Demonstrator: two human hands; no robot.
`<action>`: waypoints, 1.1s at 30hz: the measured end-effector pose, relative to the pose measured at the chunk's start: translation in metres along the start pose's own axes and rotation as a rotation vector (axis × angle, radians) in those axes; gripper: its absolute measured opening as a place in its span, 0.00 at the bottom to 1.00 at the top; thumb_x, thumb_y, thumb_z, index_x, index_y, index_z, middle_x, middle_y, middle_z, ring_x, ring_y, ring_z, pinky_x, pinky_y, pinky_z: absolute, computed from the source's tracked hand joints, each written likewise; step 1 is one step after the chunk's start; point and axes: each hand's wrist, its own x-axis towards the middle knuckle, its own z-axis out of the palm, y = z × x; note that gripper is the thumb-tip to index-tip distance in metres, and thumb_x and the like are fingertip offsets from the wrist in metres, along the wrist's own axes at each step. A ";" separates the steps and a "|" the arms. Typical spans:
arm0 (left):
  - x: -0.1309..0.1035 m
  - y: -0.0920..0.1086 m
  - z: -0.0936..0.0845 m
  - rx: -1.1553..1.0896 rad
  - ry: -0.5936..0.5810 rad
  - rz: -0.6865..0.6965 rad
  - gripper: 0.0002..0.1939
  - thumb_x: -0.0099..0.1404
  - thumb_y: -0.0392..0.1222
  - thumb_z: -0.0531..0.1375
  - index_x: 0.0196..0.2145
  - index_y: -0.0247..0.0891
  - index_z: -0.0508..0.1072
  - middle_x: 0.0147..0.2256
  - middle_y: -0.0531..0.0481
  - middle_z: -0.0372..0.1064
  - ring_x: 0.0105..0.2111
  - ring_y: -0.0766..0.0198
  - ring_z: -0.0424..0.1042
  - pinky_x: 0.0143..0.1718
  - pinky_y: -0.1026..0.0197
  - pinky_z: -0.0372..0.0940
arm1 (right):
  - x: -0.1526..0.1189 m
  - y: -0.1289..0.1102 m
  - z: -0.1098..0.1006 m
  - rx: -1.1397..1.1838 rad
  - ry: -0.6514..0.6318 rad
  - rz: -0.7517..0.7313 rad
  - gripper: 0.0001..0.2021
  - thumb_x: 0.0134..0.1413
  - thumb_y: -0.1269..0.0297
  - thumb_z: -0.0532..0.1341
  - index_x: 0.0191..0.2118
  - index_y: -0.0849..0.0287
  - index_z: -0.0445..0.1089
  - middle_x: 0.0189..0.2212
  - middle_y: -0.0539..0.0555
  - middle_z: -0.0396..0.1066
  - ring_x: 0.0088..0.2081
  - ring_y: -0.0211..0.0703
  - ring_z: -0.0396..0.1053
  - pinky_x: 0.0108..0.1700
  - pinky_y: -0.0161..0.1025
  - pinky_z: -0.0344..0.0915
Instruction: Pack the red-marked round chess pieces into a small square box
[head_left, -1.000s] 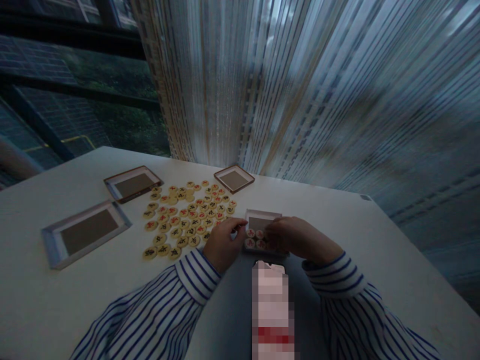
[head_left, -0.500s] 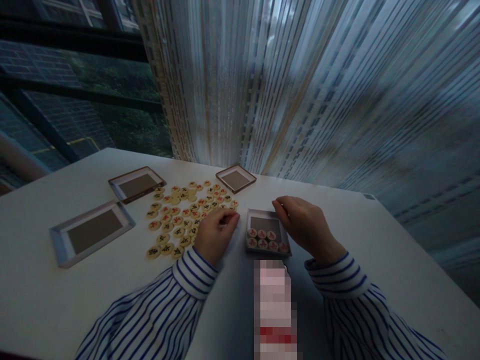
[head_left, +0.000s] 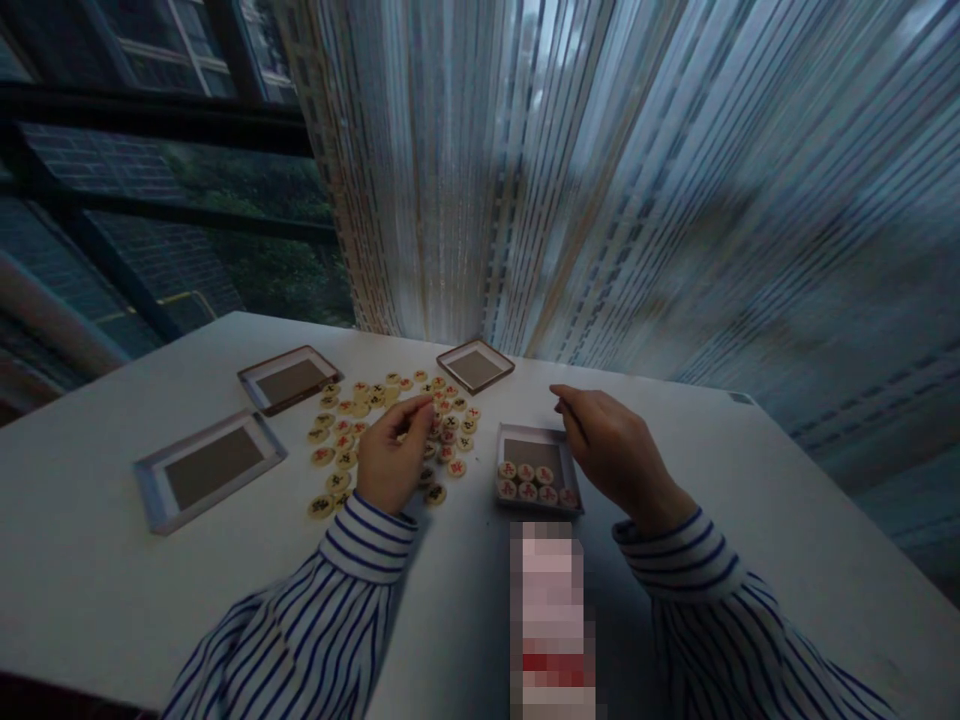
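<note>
Round wooden pieces with red or black characters (head_left: 322, 456) lie spread on the white table, left of centre. Over them is my left hand (head_left: 393, 450), its thumb and fingertips pinched together; whatever is between them is too small to make out. A small open box (head_left: 538, 450) stands right of the pile, with several red-marked pieces (head_left: 527, 491) in two rows along its near side. My right hand (head_left: 611, 445) is at the box's right edge, fingers pressed together, and what they hold, if anything, is hidden.
On the white table (head_left: 450, 620), a larger open tray (head_left: 210, 468) lies at the left, a brown-edged tray (head_left: 289, 380) behind it, and a smaller tray (head_left: 476, 366) at the back. A striped curtain (head_left: 465, 200) hangs behind the table. A pixelated patch covers the bottom centre.
My left hand has moved left, away from the box and over the pieces. My right hand stays beside the box. The view has shifted slightly.
</note>
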 end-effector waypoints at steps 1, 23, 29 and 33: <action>0.001 0.000 -0.001 -0.005 0.001 0.009 0.15 0.56 0.48 0.58 0.37 0.37 0.75 0.28 0.51 0.74 0.29 0.64 0.72 0.34 0.63 0.66 | 0.000 0.000 -0.001 0.003 0.017 -0.014 0.15 0.59 0.71 0.47 0.45 0.67 0.67 0.32 0.60 0.73 0.36 0.45 0.69 0.39 0.40 0.64; 0.032 -0.012 -0.062 0.499 -0.086 0.573 0.12 0.62 0.44 0.53 0.29 0.36 0.73 0.33 0.45 0.72 0.37 0.61 0.71 0.42 0.57 0.65 | 0.003 -0.015 -0.010 0.023 0.163 -0.013 0.09 0.56 0.66 0.55 0.41 0.63 0.64 0.38 0.60 0.71 0.41 0.48 0.67 0.42 0.43 0.62; 0.035 -0.015 -0.064 0.501 -0.211 0.624 0.10 0.60 0.43 0.55 0.31 0.37 0.74 0.37 0.43 0.72 0.39 0.59 0.70 0.43 0.54 0.65 | 0.006 -0.026 -0.018 0.126 0.258 -0.015 0.03 0.53 0.67 0.56 0.34 0.58 0.61 0.39 0.60 0.69 0.42 0.47 0.68 0.43 0.46 0.64; 0.033 -0.018 -0.064 0.581 -0.387 0.571 0.09 0.57 0.43 0.58 0.31 0.39 0.75 0.43 0.42 0.70 0.44 0.55 0.68 0.47 0.50 0.64 | 0.023 -0.037 -0.028 0.160 0.322 0.020 0.04 0.52 0.66 0.57 0.34 0.57 0.61 0.40 0.59 0.69 0.42 0.48 0.68 0.43 0.47 0.64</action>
